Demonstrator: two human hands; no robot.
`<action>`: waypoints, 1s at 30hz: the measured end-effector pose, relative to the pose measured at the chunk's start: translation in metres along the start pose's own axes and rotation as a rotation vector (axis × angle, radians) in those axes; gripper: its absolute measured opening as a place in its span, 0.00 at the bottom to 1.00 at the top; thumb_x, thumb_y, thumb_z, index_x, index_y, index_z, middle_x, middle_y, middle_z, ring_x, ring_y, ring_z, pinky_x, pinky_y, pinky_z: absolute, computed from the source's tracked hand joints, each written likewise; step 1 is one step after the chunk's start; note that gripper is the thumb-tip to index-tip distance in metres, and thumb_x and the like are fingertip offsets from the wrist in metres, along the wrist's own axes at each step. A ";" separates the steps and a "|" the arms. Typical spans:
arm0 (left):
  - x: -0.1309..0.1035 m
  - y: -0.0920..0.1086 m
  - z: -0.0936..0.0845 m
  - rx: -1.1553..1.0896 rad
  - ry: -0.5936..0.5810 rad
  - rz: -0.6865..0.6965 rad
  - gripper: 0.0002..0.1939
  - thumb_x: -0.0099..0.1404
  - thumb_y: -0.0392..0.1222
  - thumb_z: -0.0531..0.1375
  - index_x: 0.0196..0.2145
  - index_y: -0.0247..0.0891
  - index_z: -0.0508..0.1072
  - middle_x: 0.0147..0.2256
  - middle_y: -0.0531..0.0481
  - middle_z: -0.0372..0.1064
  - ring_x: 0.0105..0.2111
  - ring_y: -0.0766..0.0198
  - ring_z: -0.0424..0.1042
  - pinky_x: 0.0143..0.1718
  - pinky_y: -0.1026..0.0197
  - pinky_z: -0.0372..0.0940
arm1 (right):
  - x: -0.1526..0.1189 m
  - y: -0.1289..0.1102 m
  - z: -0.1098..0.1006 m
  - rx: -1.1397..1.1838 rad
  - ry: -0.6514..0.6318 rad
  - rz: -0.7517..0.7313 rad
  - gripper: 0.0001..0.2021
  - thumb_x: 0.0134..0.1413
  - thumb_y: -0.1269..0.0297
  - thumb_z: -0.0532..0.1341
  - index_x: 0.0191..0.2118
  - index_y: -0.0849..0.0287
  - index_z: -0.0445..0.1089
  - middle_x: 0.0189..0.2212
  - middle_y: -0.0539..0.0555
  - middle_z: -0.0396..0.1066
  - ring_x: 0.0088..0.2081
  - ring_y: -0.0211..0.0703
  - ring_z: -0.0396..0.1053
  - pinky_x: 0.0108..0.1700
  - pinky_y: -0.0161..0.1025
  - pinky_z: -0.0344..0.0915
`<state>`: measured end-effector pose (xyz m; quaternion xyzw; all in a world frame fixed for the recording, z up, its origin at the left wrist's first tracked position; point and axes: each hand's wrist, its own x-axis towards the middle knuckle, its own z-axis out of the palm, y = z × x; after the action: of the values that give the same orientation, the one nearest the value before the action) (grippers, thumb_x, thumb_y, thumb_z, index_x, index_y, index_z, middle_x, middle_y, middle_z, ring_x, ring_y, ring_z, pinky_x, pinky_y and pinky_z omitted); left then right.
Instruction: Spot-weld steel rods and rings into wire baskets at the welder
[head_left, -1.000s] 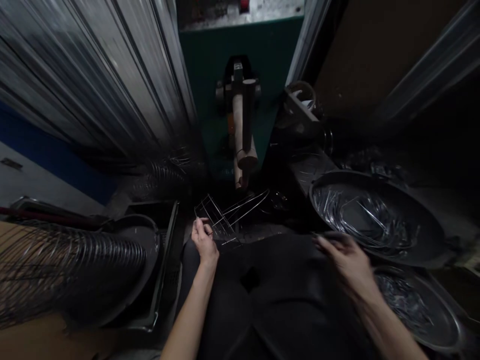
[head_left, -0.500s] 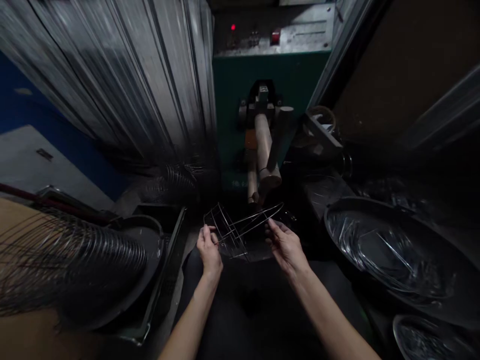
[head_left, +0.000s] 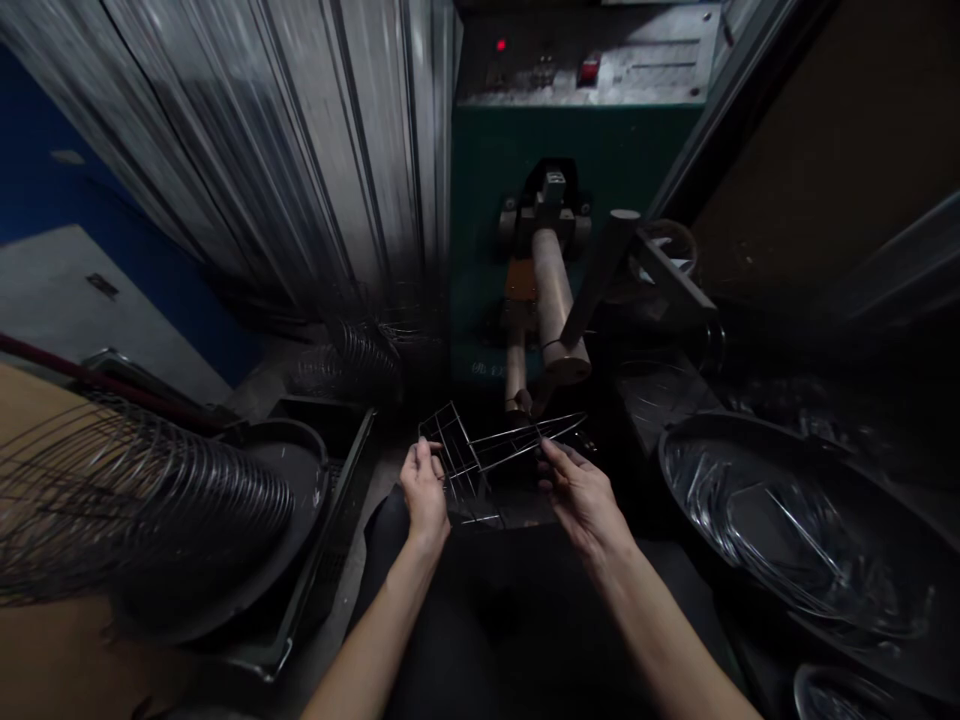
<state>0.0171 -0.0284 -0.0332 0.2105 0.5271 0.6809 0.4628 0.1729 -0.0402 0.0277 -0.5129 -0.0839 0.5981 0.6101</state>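
Observation:
A thin metal wire frame (head_left: 478, 462) hangs between my two hands, above my lap. My left hand (head_left: 425, 490) pinches its left end, fingers closed round the wire. At the right part of the frame, my right hand (head_left: 581, 490) grips the wire between thumb and fingers. Just beyond the frame are the two rods of a green machine (head_left: 487, 200): a thick upper cylinder (head_left: 553, 290) and a thinner lower one (head_left: 516, 370). The frame's top edge lies near the lower rod's tip; whether they touch I cannot tell.
At the left, a large coil-like stack of wire rings (head_left: 225, 490) leans on a dark round pan (head_left: 300, 450). A wide basin (head_left: 675, 480) of wire pieces stands at the right, a smaller bowl (head_left: 806, 690) below it. A metal bar (head_left: 675, 275) juts beside the cylinder.
The view has shifted, so the machine sits further right in the picture. Both hands still hold the wire frame, which is turned slightly and nearer the lower rod's tip.

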 end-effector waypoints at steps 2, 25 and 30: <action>0.001 0.002 0.001 0.003 -0.003 -0.011 0.20 0.59 0.57 0.57 0.29 0.35 0.67 0.14 0.62 0.44 0.14 0.76 0.43 0.16 0.72 0.40 | -0.001 -0.002 0.002 -0.007 0.018 -0.006 0.19 0.22 0.68 0.75 0.26 0.63 0.71 0.21 0.47 0.68 0.21 0.29 0.63 0.17 0.23 0.56; -0.006 0.037 0.013 -0.066 -0.087 -0.161 0.20 0.55 0.54 0.62 0.36 0.34 0.69 0.17 0.63 0.43 0.14 0.78 0.42 0.14 0.72 0.39 | -0.001 -0.010 0.000 0.004 0.020 0.013 0.16 0.29 0.65 0.74 0.30 0.62 0.73 0.24 0.50 0.71 0.22 0.32 0.65 0.18 0.26 0.57; 0.003 0.034 0.016 -0.085 -0.079 -0.140 0.21 0.53 0.54 0.63 0.34 0.33 0.69 0.16 0.64 0.43 0.14 0.78 0.43 0.15 0.73 0.39 | 0.000 -0.014 -0.023 -0.002 0.072 -0.029 0.16 0.28 0.66 0.75 0.28 0.62 0.73 0.23 0.48 0.69 0.21 0.31 0.64 0.18 0.26 0.59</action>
<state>0.0140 -0.0178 0.0030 0.1799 0.4924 0.6598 0.5384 0.1988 -0.0490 0.0275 -0.5335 -0.0702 0.5701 0.6208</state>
